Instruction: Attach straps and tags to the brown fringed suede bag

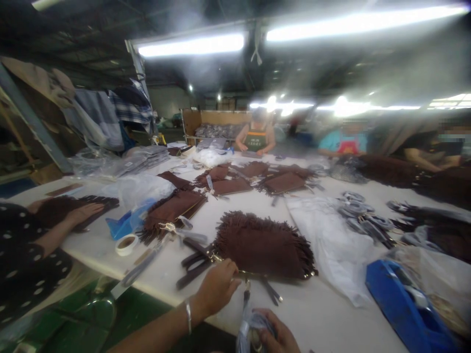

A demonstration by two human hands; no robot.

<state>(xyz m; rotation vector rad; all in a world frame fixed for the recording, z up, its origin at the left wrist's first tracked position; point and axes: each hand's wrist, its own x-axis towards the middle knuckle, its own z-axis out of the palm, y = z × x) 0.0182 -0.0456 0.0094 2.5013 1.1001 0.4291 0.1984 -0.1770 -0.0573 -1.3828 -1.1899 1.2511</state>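
A brown fringed suede bag (263,243) lies on the white table (324,318) in front of me. My left hand (218,287), a bracelet on its wrist, is closed in a pinch at the bag's near left corner, by its gold hardware and dark straps (193,267). My right hand (272,336) sits low at the table's near edge, fingers curled round a bundle of grey plastic-wrapped strap (249,327) that reaches up toward the bag.
A blue tape dispenser (405,306) stands at the near right beside clear plastic bags (331,240). More brown fringed bags (172,208) and wrapped straps (362,218) cover the table. A tape roll (126,244) lies left. A person's hand (83,214) rests at left; other people sit at the far side.
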